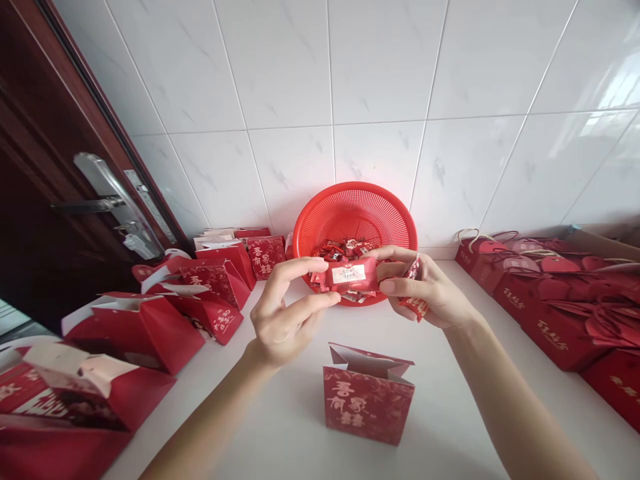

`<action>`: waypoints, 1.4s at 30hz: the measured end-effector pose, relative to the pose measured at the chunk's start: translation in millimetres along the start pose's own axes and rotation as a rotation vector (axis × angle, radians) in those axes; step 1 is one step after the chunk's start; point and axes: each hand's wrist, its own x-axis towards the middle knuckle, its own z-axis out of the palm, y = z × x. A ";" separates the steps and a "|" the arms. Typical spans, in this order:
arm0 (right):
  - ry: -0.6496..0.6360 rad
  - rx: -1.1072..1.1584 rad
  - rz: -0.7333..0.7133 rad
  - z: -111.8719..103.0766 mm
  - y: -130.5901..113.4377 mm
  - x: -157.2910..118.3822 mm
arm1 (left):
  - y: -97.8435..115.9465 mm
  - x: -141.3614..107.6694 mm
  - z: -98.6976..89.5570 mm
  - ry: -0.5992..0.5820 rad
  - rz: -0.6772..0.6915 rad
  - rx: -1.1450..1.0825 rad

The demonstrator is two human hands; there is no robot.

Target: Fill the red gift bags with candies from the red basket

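The right hand's (429, 288) grip clamps one end of the red pillow-shaped plastic packet (351, 276) before the round red plastic basket (323, 223), likely keeping the pale label (349, 273) uncovered, while whether the left hand (284, 313) also pinches is unclear.

the head camera looks forward and down over a near tabletop (287, 417).

The front bag (367, 407) and a rear bag (265, 259) read 吾家有囍; gold script (553, 335) on the boxes (570, 350) seems illegible.
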 end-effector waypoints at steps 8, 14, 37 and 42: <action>0.131 -0.145 -0.053 6.9 7.1 -0.1 | 3.3 -0.5 0.1 -0.009 -0.094 -0.063; 0.152 -0.160 -0.083 7.5 7.2 -1.1 | 10.3 -1.4 2.2 0.022 -0.418 -0.305; 0.114 -0.121 -0.044 8.8 12.9 2.1 | 21.0 12.0 -3.7 -0.023 -0.790 -0.497; 0.060 -0.152 -0.085 11.1 7.7 -0.1 | 16.4 10.7 -7.6 -0.047 -0.663 -0.371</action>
